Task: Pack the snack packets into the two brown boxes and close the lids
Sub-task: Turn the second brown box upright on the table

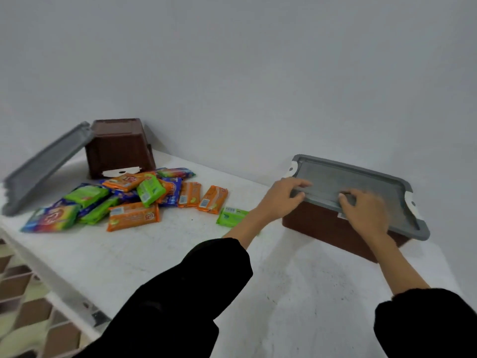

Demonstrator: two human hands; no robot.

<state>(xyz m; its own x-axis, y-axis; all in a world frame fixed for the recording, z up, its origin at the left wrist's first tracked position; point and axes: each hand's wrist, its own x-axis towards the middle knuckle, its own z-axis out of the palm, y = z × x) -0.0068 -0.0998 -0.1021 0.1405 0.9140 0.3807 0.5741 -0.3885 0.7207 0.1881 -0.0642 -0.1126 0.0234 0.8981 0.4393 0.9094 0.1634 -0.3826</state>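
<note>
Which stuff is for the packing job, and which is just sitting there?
For the job: snack packets, left box, leaning lid, right box, flat lid, left hand, right hand.
Just there: white table, lattice panel.

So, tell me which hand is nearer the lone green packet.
Left. The left hand holds the lid just right of the green packet; the right hand holds it farther right.
</note>
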